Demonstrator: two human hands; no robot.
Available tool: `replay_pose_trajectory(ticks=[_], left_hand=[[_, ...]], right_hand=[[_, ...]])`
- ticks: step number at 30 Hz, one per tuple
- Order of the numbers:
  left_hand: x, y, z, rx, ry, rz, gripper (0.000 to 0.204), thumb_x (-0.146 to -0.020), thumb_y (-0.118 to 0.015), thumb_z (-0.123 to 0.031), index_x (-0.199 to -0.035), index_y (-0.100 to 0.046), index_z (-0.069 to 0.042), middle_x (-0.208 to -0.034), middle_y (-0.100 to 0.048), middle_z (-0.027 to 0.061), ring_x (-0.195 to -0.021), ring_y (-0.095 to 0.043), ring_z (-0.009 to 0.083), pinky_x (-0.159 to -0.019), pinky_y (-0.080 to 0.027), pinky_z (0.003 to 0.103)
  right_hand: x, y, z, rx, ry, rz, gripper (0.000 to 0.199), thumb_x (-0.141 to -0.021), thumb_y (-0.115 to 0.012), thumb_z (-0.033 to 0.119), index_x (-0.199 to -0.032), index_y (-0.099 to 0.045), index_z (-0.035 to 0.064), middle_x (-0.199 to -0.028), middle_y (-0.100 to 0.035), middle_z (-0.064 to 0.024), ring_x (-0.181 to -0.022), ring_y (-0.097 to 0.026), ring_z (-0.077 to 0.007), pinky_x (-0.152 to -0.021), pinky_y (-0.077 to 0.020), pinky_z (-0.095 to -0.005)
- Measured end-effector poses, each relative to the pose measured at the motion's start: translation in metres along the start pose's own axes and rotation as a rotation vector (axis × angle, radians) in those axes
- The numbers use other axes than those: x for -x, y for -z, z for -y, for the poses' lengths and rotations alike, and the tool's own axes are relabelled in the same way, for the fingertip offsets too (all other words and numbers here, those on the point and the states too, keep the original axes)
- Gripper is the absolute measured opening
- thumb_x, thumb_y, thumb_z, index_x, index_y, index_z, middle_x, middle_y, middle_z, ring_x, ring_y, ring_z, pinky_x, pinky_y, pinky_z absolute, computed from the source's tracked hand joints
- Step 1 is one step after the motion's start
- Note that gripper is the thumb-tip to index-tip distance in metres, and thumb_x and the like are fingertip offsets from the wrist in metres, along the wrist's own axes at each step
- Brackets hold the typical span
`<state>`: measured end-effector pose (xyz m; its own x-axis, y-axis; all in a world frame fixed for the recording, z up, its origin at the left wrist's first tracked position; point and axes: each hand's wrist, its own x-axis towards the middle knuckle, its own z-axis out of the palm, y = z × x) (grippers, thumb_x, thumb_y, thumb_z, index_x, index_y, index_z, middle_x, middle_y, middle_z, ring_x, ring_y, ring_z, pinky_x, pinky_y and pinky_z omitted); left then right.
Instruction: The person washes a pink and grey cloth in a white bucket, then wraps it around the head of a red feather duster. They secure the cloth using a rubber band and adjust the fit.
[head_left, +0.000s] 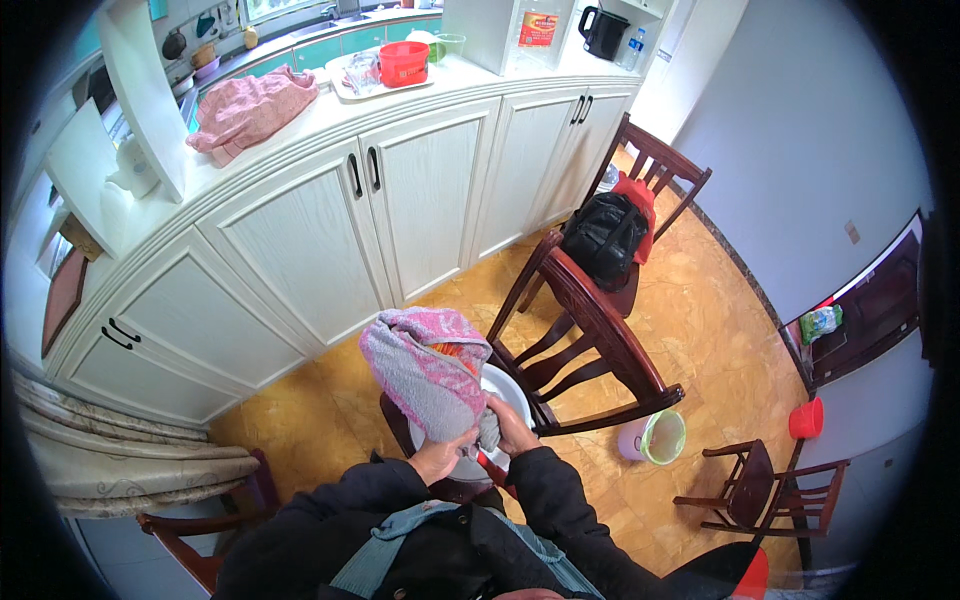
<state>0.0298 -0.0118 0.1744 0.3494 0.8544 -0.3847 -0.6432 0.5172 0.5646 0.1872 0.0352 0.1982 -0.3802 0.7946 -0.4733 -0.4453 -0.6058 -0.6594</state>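
Towel (425, 365), pink and grey, is what we are gripping with both hands above a white basin (512, 392) sitting on a dark wooden chair (590, 330). We are closing our left hand (440, 458) around its lower twisted end, and our right hand (512, 428) is clamping its fingers just beside.

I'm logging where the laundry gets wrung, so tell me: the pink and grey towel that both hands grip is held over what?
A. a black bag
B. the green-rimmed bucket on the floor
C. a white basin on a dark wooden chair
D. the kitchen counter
C: the left hand and right hand hold the towel above the white basin sitting on the wooden chair.
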Motion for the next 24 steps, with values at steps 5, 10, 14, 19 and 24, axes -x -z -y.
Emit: replay_pose_trajectory(ticks=[5, 10, 14, 19, 24], left_hand=[[0.0, 0.005, 0.0, -0.12, 0.012, 0.018, 0.029, -0.09, -0.067, -0.004, -0.117, -0.06, -0.009, -0.11, -0.062, 0.0038, -0.105, -0.058, 0.0181, -0.093, -0.046, 0.036], [0.003, -0.002, 0.001, -0.033, 0.011, -0.024, 0.029, -0.089, -0.068, -0.002, -0.116, -0.061, -0.01, -0.109, -0.062, 0.003, -0.101, -0.059, 0.0172, -0.087, -0.048, 0.035], [0.003, -0.005, 0.006, 0.0, 0.002, -0.054, 0.034, -0.087, -0.069, 0.001, -0.118, -0.06, -0.01, -0.11, -0.062, 0.0024, -0.102, -0.059, 0.017, -0.088, -0.048, 0.034], [0.002, -0.003, 0.013, 0.003, -0.036, -0.056, 0.037, -0.086, -0.069, 0.002, -0.12, -0.059, -0.009, -0.112, -0.062, 0.0021, -0.104, -0.058, 0.0169, -0.09, -0.046, 0.033], [0.001, -0.001, 0.014, -0.011, -0.001, -0.068, 0.054, -0.082, -0.073, 0.004, -0.131, -0.052, -0.007, -0.125, -0.058, 0.0041, -0.116, -0.056, 0.0184, -0.097, -0.046, 0.034]], right_hand=[[0.0, -0.009, 0.004, 0.012, 0.024, -0.087, 0.059, -0.101, -0.047, 0.05, -0.131, -0.053, -0.0008, -0.125, -0.062, -0.0107, -0.112, -0.059, -0.0225, -0.097, -0.0465, -0.0345], [-0.008, 0.001, -0.007, 0.169, 0.167, -0.158, 0.043, -0.1, -0.049, 0.036, -0.115, -0.063, -0.0021, -0.113, -0.066, -0.0087, -0.103, -0.06, -0.0203, -0.093, -0.0447, -0.0311], [-0.018, 0.028, -0.023, 0.357, 0.305, -0.155, 0.031, -0.096, -0.048, 0.019, -0.108, -0.066, -0.0038, -0.108, -0.066, -0.0066, -0.099, -0.058, -0.0165, -0.091, -0.0431, -0.0298], [-0.014, 0.011, -0.017, 0.213, 0.279, -0.109, 0.034, -0.097, -0.046, 0.019, -0.116, -0.063, -0.0041, -0.113, -0.066, -0.0082, -0.104, -0.059, -0.0176, -0.095, -0.0435, -0.0305], [-0.007, 0.011, -0.004, 0.097, 0.006, -0.021, 0.041, -0.098, -0.044, 0.023, -0.127, -0.059, -0.0028, -0.123, -0.064, -0.0102, -0.111, -0.06, -0.0196, -0.097, -0.0442, -0.0309]])
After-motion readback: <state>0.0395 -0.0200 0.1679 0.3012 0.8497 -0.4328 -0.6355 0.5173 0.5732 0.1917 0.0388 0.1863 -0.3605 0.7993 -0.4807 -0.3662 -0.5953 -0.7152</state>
